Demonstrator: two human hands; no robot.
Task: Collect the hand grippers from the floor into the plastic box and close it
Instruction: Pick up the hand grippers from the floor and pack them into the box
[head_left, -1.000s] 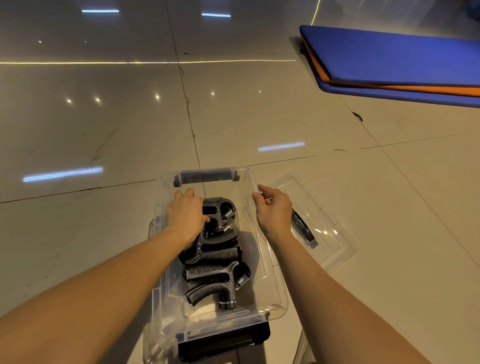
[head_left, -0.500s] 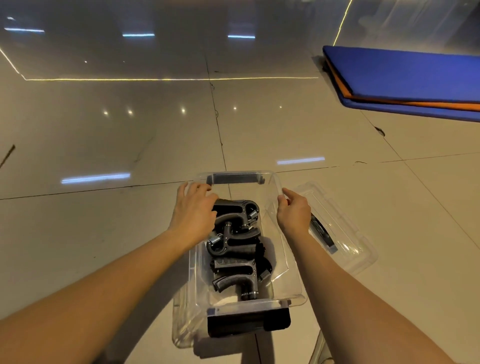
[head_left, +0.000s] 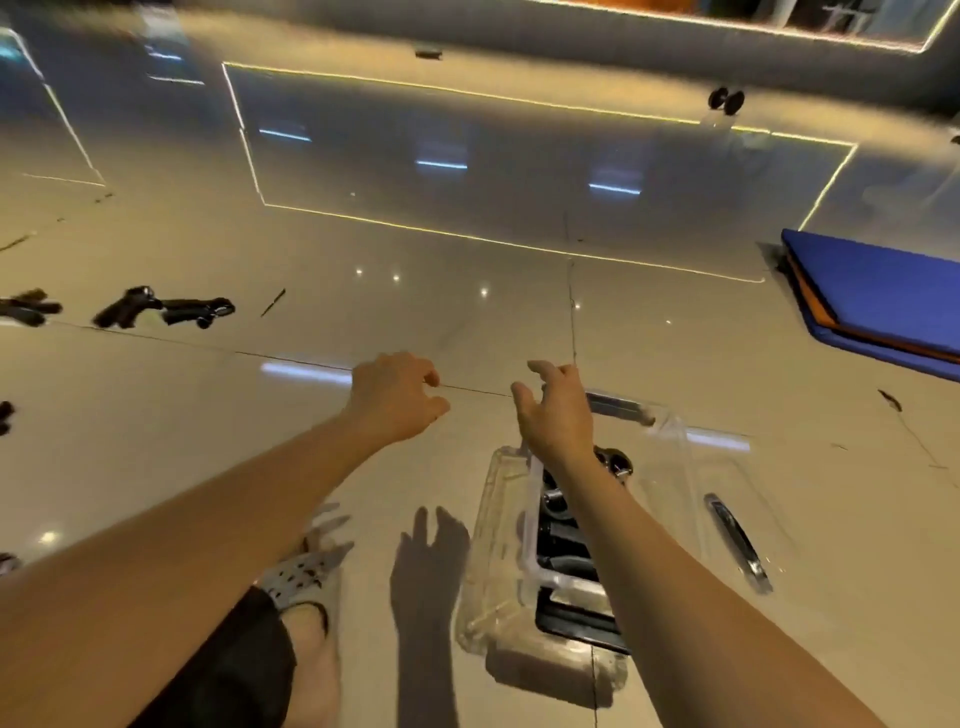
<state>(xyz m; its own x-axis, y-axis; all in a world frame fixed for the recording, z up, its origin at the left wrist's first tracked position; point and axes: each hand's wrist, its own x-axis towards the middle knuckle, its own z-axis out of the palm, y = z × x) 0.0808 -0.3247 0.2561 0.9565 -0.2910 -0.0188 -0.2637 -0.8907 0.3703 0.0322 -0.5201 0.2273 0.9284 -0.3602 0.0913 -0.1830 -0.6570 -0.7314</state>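
Observation:
The clear plastic box (head_left: 498, 545) stands on the floor at lower centre with several black hand grippers (head_left: 563, 540) inside. Its clear lid (head_left: 727, 519) with a dark handle lies just right of it. My left hand (head_left: 397, 400) hovers above the floor left of the box, fingers loosely curled and holding nothing. My right hand (head_left: 558, 410) hangs over the box's far end with fingers relaxed, holding nothing. More black hand grippers (head_left: 161, 309) lie on the floor at far left, with another (head_left: 26, 309) at the left edge.
Blue and orange mats (head_left: 878, 306) lie stacked at the right. A small dumbbell (head_left: 726, 100) sits far back on the floor. My foot in a grey perforated shoe (head_left: 304, 571) is left of the box. Shiny tiles stretch between the box and the loose grippers.
Both hands have come off the box and risen. The view has swung left and up, bringing the loose grippers on the left floor into sight.

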